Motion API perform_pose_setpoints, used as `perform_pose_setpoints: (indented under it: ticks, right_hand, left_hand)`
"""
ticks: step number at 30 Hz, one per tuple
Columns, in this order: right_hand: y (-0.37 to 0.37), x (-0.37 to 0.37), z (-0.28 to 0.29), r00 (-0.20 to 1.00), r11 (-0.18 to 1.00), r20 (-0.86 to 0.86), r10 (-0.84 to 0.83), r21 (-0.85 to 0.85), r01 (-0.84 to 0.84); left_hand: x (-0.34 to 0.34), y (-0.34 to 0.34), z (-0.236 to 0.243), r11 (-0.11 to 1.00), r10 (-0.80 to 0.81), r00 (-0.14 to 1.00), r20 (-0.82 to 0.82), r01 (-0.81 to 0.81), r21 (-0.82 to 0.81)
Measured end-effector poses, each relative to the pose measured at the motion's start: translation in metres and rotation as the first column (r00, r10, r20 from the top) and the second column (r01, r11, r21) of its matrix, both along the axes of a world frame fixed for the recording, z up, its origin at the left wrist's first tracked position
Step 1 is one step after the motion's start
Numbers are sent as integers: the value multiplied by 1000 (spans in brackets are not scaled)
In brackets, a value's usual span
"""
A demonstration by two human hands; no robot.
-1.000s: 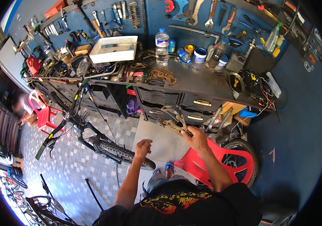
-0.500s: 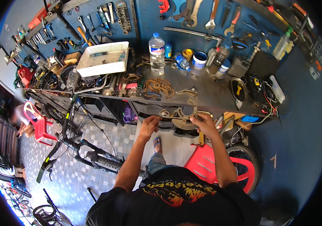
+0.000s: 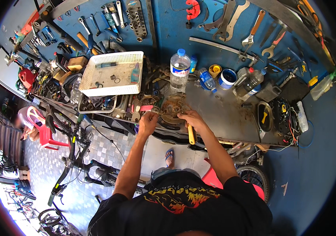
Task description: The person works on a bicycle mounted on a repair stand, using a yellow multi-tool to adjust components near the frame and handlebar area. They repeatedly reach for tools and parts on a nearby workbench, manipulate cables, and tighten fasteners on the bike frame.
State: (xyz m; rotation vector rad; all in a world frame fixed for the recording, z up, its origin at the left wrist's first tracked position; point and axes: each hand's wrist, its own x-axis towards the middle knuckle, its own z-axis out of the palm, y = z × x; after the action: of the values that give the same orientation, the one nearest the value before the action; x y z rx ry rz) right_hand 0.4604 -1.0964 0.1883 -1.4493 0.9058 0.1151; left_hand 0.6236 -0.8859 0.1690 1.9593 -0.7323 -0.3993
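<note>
My left hand [image 3: 148, 122] and my right hand [image 3: 193, 121] hold a tarnished metal piece [image 3: 172, 117] with curved cutouts at the workbench's front edge, fingers closed on its two sides. A yellow handle [image 3: 191, 133] hangs below my right hand; what it joins is hidden. Rusty chains [image 3: 172, 104] lie just behind the piece, merging visually with it. A pink item [image 3: 146, 108] and dark tools are near my left hand. A large water bottle [image 3: 180, 76] stands upright beyond them.
A white tray [image 3: 127, 59], jars [image 3: 228, 80] and loose tools crowd the workbench [image 3: 227, 118] under a pegboard [image 3: 176, 27]. A bicycle [image 3: 73, 157] stands left, a red plastic chair [image 3: 211, 177] and wheel [image 3: 254, 177] lower right. Another person [image 3: 30, 133] is by a red chair, far left.
Both hands have moved forward and up to the bench edge with the metal piece. My left hand, empty a second ago, has closed on it. The bench appears nearer.
</note>
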Motion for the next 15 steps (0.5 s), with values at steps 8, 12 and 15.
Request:
perform_pose_setpoints:
  ticks: [8,12,15]
  right_hand:
    - [-23,-39,31,965,902,-193,175,-362,-235]
    - [-34,-51,33,958,903,-172,229,-330,-275]
    - [-40,-51,34,974,941,-24,224,-254,-222]
  left_hand:
    - [-3,-76,-10,996,-92,992,88,89,30]
    - [-8,-105,-24,984,-175,960,219,166,59]
    - [-12,-118,-32,982,-177,938,300,146,122]
